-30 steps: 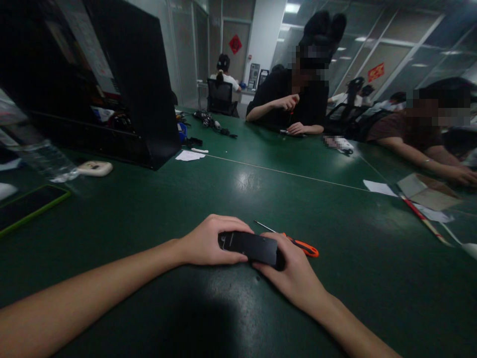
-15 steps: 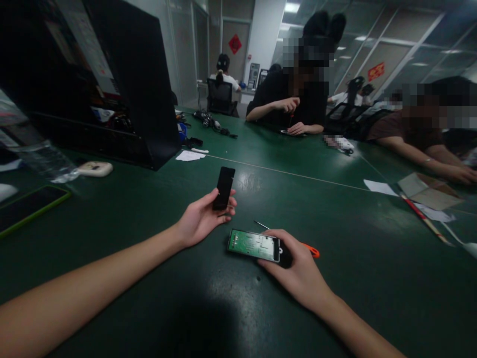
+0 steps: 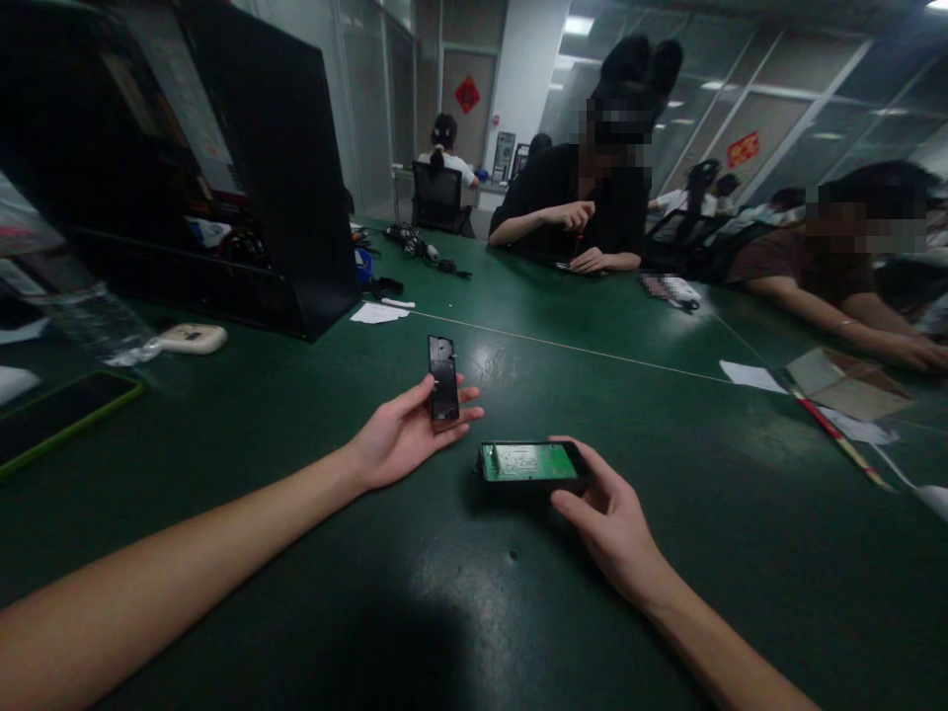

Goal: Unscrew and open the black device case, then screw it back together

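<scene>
While the left hand (image 3: 404,437) grasps a black cover (image 3: 443,378) upright, the right hand (image 3: 608,511) grips an open device (image 3: 530,464).
Both are near, over the green table (image 3: 296,553); the device's green board faces up, just right of the cover.

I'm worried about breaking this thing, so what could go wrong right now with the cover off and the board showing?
The left hand pinches the black cover upright by its lower end, so it could slip and drop. The green circuit board lies bare in the case under the right hand, so fingers may touch it.
</scene>
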The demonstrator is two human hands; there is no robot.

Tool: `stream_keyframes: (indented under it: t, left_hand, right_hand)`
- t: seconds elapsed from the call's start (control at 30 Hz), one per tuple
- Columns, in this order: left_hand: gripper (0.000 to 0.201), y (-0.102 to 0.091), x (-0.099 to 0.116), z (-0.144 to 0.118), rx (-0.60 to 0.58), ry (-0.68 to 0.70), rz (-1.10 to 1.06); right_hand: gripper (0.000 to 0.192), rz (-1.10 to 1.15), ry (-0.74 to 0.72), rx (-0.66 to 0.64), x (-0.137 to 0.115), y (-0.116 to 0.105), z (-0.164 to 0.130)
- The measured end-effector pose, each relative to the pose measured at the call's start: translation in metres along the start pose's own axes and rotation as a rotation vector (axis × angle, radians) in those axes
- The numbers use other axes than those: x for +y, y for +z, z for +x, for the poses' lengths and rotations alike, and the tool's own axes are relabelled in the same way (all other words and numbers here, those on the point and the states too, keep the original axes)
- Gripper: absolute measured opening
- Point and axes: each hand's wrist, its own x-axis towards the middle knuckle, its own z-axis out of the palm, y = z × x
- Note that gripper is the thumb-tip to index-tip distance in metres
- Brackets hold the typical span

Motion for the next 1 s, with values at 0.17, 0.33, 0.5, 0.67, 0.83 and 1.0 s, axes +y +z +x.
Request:
stream_keyframes:
  t: [0.17,0.33,0.5,0.67,0.83,1.0]
  left_hand:
    - [0.029,-0.001,-0.001,-0.001,-0.019,-0.012,0.026]
    - [0.032,0.000,-0.001,-0.002,0.004,0.026,0.059]
    - [0.033,0.001,0.001,-0.002,0.026,0.013,0.052]
    - [0.035,0.001,-0.002,-0.005,-0.069,-0.041,0.090]
    - [0.038,0.001,-0.007,-0.008,-0.185,-0.139,0.175]
    - [0.041,0.006,-0.013,-0.010,-0.152,-0.204,0.357]
  right_hand:
    - [0.042,0.556,0.267,-0.002,-0.011,-0.001,-0.001]
    - [0.030,0.707,0.326,-0.072,-0.013,0.001,-0.002]
    - [0.040,0.688,0.353,-0.146,-0.012,-0.001,-0.001]
    - [0.053,0.489,0.401,-0.218,-0.011,0.000,-0.004]
    - [0.044,0.311,0.224,-0.094,-0.011,0.005,-0.004]
    - [0.057,0.369,0.102,-0.039,-0.008,0.010,-0.006]
